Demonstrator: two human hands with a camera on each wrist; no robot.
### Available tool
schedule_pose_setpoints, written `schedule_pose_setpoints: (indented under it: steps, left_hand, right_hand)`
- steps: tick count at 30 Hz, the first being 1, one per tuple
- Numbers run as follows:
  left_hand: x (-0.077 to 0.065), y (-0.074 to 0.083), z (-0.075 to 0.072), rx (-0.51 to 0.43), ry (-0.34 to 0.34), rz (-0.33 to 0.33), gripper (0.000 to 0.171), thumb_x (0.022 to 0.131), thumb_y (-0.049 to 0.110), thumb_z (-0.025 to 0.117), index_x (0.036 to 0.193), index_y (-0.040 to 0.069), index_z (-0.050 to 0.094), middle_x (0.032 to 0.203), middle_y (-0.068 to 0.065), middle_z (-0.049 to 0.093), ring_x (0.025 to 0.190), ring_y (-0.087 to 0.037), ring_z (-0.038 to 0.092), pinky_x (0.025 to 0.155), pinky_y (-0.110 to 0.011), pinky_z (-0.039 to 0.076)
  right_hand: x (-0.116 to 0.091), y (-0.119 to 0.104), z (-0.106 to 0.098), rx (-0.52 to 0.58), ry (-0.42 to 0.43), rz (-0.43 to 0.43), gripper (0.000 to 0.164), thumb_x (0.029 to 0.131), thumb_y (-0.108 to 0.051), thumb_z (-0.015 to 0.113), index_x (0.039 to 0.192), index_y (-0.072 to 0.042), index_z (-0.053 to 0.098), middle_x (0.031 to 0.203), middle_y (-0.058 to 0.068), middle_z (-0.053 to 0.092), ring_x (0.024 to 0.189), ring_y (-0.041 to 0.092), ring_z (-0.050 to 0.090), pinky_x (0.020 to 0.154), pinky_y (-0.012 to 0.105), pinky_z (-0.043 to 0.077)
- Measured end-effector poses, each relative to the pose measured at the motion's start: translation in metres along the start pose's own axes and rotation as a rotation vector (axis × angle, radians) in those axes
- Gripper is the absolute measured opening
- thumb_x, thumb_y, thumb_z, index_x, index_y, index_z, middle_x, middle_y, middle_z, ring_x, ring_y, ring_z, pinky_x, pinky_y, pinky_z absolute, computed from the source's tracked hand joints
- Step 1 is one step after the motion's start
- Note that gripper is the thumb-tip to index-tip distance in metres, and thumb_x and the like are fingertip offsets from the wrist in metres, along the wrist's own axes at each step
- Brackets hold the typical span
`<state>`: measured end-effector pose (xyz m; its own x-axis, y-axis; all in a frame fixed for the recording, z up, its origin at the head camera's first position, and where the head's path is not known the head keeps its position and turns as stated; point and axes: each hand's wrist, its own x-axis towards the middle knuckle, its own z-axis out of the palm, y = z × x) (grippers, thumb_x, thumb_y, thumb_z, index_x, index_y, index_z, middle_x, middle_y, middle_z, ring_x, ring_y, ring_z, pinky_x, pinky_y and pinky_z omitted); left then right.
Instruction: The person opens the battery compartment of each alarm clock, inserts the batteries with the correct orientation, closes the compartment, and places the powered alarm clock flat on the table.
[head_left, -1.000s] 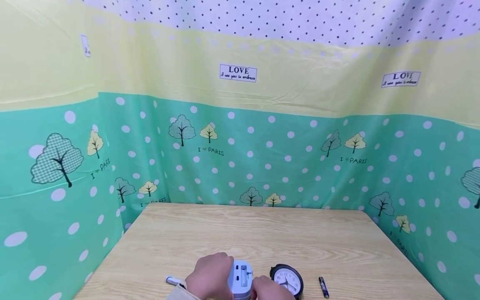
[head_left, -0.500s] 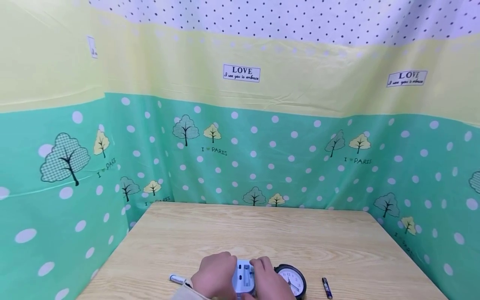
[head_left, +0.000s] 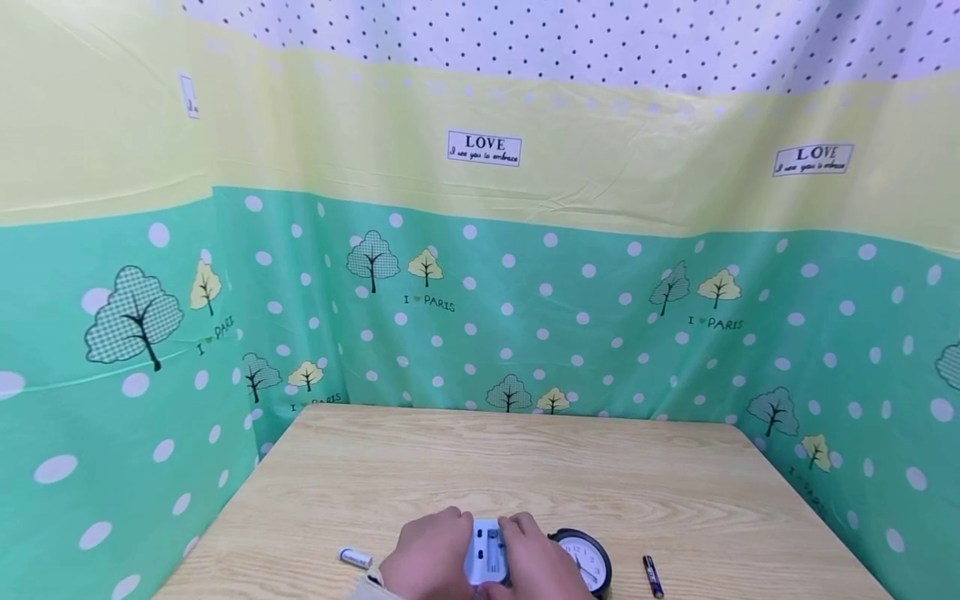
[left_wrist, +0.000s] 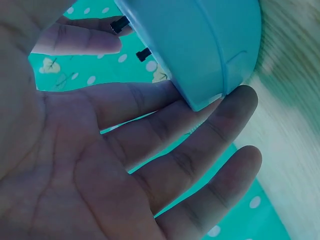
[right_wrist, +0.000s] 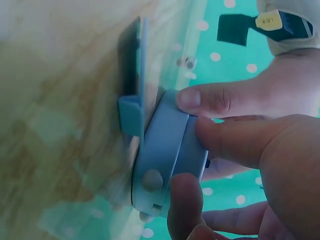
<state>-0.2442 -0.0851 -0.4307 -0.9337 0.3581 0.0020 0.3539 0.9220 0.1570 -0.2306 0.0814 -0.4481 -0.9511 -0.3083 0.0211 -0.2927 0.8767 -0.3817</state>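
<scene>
A light blue clock (head_left: 486,560) lies back side up on the table, showing two black knobs and a battery slot. My left hand (head_left: 429,554) grips its left side; in the left wrist view several fingers reach out nearly straight along the casing (left_wrist: 200,50). From the right, my right hand (head_left: 542,560) holds the opposite side. In the right wrist view, the left thumb (right_wrist: 190,99) presses the rim near the right thumb (right_wrist: 212,131). A thin flat blue piece (right_wrist: 131,114) lies beside the clock there, hidden in the head view.
A black-rimmed clock (head_left: 588,557) sits right of my right hand. Farther right lies a dark battery (head_left: 652,577). A white battery (head_left: 356,557) rests left of my left wrist. Patterned curtains (head_left: 480,333) enclose the wooden table (head_left: 525,467).
My right hand has moved up from the clock's lower right corner onto its right side. The left hand keeps its grip, and its sleeve now covers less of the white battery.
</scene>
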Motion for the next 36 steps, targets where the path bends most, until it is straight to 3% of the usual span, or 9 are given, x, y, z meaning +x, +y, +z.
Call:
schedule_pose_setpoints:
  steps: [5,13,17,21,28,36]
  left_hand:
    - [-0.001,0.000,0.007,0.010,0.014,-0.007,0.078,0.053,0.055,0.083,0.112,0.007,0.062,0.089,-0.001,0.059,0.073,-0.013,0.053,0.060,-0.039,0.047]
    - [-0.005,0.001,0.007,0.006,-0.035,0.001,0.100,0.058,0.062,0.078,0.132,0.001,0.051,0.125,-0.014,0.057,0.100,-0.030,0.060,0.078,-0.049,0.049]
    - [-0.009,0.000,-0.001,0.020,-0.014,0.014,0.102,0.055,0.064,0.079,0.130,0.001,0.052,0.116,-0.012,0.060,0.094,-0.026,0.059,0.074,-0.047,0.049]
    - [-0.012,-0.004,-0.009,0.010,0.005,0.008,0.090,0.051,0.059,0.083,0.117,0.003,0.059,0.095,-0.005,0.060,0.078,-0.019,0.055,0.064,-0.042,0.047]
    - [-0.018,-0.023,-0.023,0.000,0.011,0.001,0.085,0.049,0.051,0.088,0.114,0.004,0.060,0.093,-0.004,0.061,0.079,-0.019,0.057,0.062,-0.041,0.050]
    - [-0.030,-0.050,-0.034,0.034,0.084,-0.044,0.067,0.044,0.044,0.089,0.094,0.006,0.064,0.082,-0.002,0.058,0.069,-0.019,0.055,0.053,-0.039,0.047]
  right_hand:
    - [0.002,0.001,0.000,0.010,-0.021,-0.012,0.078,0.071,-0.054,0.076,0.129,-0.006,0.056,0.115,-0.001,0.049,0.080,0.008,0.052,0.072,0.034,0.051]
    - [0.003,0.000,0.000,0.002,-0.017,-0.039,0.068,0.072,-0.051,0.076,0.121,-0.006,0.062,0.113,-0.002,0.045,0.073,0.006,0.050,0.064,0.029,0.048]
    - [0.003,0.001,-0.001,0.002,-0.021,-0.038,0.068,0.072,-0.051,0.076,0.121,-0.005,0.062,0.113,-0.003,0.046,0.072,0.006,0.049,0.064,0.028,0.047]
    - [0.003,0.001,-0.001,0.003,-0.034,-0.042,0.068,0.072,-0.051,0.076,0.121,-0.006,0.062,0.113,-0.004,0.046,0.072,0.005,0.048,0.063,0.026,0.046]
    - [0.004,0.000,-0.001,0.018,-0.072,0.004,0.076,0.069,-0.058,0.074,0.123,-0.006,0.061,0.112,-0.003,0.046,0.077,0.007,0.050,0.069,0.030,0.049]
    - [0.005,-0.001,-0.002,0.030,-0.083,0.022,0.078,0.067,-0.058,0.076,0.124,-0.006,0.061,0.114,-0.002,0.046,0.081,0.009,0.052,0.073,0.033,0.050]
